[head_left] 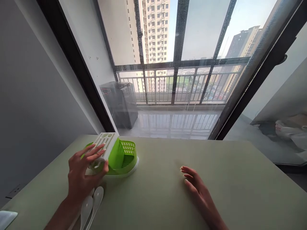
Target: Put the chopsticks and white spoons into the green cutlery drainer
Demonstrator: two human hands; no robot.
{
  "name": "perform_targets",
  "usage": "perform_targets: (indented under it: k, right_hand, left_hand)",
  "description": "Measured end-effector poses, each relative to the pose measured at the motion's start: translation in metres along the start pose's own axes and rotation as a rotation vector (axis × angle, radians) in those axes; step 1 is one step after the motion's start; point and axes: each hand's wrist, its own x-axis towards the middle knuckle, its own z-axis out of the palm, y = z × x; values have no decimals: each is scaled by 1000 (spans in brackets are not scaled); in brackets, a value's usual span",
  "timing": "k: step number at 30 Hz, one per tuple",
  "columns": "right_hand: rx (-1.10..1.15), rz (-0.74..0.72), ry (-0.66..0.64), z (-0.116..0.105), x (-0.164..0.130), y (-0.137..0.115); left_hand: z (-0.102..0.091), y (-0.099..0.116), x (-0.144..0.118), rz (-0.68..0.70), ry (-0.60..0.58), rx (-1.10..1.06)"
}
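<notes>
A green and white plastic utensil holder stands on the pale green table at the left. My left hand rests on its white slotted top, fingers spread over the near corner. Two white spoons lie on the table just under my left wrist. My right hand lies flat on the bare tabletop to the right of the holder, fingers apart and holding nothing.
A wall runs along the table's left side. Behind the far edge is a glass door with a dark frame, and a balcony with a grey washing machine beyond it. A white object shows at the near left corner.
</notes>
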Motion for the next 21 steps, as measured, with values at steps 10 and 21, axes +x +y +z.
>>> perform_targets:
  k: [10, 21]
  right_hand:
    - [-25, -8, -3, 1, 1, 1]
    - [-75, -84, -155, -3, 3, 3]
  left_hand:
    - [-19, -32, 3, -66, 44, 121]
    - [43, 126, -76, 12, -453, -634]
